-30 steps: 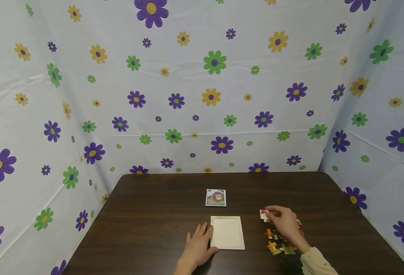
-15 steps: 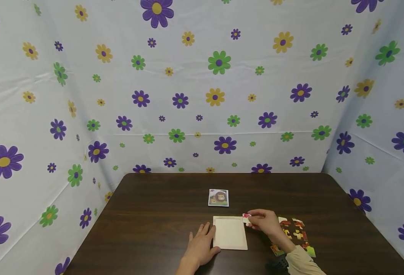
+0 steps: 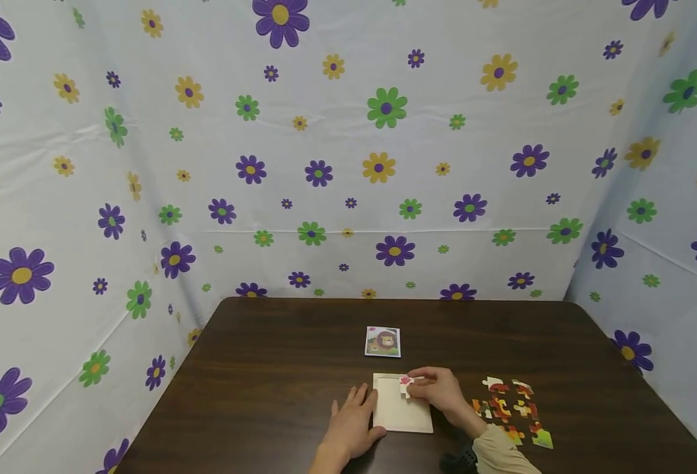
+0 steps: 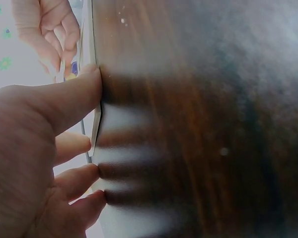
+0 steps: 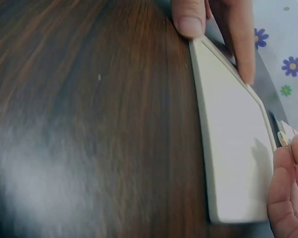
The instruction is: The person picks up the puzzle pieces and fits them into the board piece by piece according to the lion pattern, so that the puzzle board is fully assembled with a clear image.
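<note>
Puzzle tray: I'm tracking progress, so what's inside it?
Where visible, the puzzle tray is bare; the right hand pinches a pink-and-white puzzle piece over its far part. Whatever lies beneath piece and hand is covered.

Pale, rimmed tray (image 5: 233, 144) flat on the dark, wood-grained desk (image 5: 89, 124), lying toward the desk edge beyond which white cloth (image 5: 273, 29) with purple and green flowers shows. Left hand (image 5: 216, 25) at one tray corner: thumb tip touching that corner, another finger reaching down along the raised rim nearer the cloth. Right hand (image 5: 289, 191), partly cut off, pinches a small puzzle piece (image 5: 288, 130), pale with a trace of pink, by the tray's cloth-side rim, contact with tray unclear; soft shadow on the tray floor beside it.
</note>
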Demonstrator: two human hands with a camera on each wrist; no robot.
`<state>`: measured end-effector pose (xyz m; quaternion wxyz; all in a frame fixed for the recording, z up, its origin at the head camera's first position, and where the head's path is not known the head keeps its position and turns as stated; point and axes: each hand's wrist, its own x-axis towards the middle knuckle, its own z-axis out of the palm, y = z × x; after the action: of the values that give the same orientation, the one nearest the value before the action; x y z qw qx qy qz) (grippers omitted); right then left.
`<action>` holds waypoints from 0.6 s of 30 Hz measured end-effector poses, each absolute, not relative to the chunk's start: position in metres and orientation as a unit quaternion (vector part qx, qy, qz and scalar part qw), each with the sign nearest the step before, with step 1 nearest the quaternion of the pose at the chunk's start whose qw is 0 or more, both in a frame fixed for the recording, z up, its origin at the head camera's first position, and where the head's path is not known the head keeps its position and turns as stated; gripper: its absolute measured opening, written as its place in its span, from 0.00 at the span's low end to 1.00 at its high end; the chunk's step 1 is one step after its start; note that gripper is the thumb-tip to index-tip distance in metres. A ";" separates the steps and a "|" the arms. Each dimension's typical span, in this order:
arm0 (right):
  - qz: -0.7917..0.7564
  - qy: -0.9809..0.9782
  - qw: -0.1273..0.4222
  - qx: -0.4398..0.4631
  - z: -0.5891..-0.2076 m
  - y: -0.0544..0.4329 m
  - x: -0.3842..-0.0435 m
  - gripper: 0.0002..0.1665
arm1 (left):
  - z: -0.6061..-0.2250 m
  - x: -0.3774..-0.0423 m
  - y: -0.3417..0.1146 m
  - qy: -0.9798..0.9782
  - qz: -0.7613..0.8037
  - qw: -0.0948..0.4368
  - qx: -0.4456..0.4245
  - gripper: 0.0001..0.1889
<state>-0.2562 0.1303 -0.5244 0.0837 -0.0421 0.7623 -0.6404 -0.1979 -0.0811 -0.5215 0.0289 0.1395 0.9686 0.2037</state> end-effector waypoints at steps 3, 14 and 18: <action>-0.636 0.767 0.081 -0.035 -0.526 0.123 -0.257 0.19 | -0.523 -0.198 -0.081 0.969 0.204 0.029 0.139 0.36; -0.607 0.791 0.054 -0.052 -0.529 0.092 -0.262 0.16 | -0.524 -0.200 -0.082 0.969 0.203 0.024 0.140 0.36; -0.583 0.810 0.036 -0.046 -0.529 0.084 -0.264 0.14 | -0.526 -0.200 -0.082 0.969 0.204 0.020 0.136 0.37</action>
<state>-0.2640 0.0836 -0.5289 0.0364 -0.0464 0.8103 -0.5830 -0.2004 -0.0819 -0.5256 0.0196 0.1361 0.9693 0.2041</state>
